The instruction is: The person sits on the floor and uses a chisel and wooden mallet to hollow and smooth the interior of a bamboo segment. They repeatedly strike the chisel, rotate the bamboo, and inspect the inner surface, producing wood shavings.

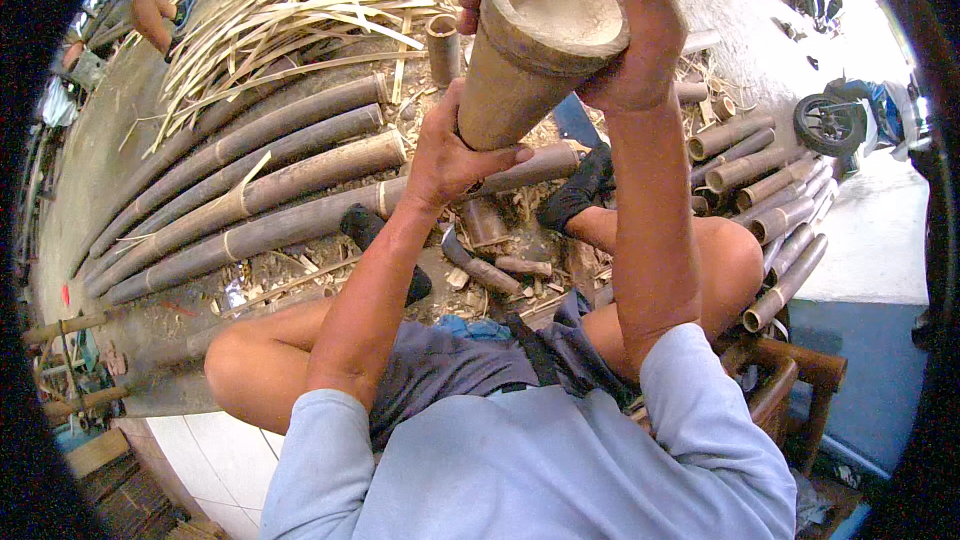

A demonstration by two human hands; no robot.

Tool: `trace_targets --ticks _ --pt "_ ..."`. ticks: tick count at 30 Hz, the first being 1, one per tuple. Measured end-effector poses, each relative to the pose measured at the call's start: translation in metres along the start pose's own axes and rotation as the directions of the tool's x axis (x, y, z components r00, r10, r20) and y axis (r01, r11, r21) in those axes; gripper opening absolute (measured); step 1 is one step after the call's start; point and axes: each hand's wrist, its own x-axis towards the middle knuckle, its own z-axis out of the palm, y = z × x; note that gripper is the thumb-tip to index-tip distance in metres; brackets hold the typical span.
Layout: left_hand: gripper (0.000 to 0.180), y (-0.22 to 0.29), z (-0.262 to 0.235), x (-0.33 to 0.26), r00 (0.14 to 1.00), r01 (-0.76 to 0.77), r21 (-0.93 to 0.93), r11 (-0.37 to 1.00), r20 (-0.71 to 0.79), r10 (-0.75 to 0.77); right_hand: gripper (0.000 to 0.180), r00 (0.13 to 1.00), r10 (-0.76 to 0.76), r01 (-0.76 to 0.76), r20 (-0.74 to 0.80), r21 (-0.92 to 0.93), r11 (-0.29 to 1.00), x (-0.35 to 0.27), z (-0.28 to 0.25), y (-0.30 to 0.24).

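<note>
Both my hands are closed around a short, thick bamboo section [525, 70], raised in front of me and tilted. Its near end is a pale, hollowed round face with a rim. My left hand [450, 155] grips the narrower lower end, thumb along the underside. At the upper right, my right hand [645, 40] wraps the wide end, its fingers partly cut off by the top edge. Between my feet lies a tool with a dark curved blade and wooden handle [490, 275]. A short bamboo tube [443, 50] stands upright just beyond my left hand.
Long bamboo poles [300, 175] stretch across the ground to the left. Beyond them is a heap of split bamboo strips [300, 10]. Cut bamboo lengths [760, 175] are stacked at the right, near a wheel [830, 124]. Another person's leg [150, 15] shows at the far left.
</note>
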Motion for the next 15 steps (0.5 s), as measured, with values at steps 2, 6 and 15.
trace_targets --ticks 2,6,15 --pt "0.076 0.001 -0.002 0.0 0.999 -0.01 0.006 1.0 0.031 0.009 0.062 0.996 -0.021 0.015 0.091 0.062 0.998 0.001 -0.008 0.007" --pt "0.075 -0.004 0.0 0.0 0.999 0.038 0.064 0.997 -0.005 -0.037 0.064 0.995 0.019 -0.025 0.095 0.065 0.998 0.01 -0.01 0.014" --pt "0.076 -0.023 0.018 -0.022 0.949 -0.02 0.08 0.997 -0.313 0.045 0.081 0.984 0.144 -0.037 0.103 -0.677 0.735 -0.017 0.038 -0.039"
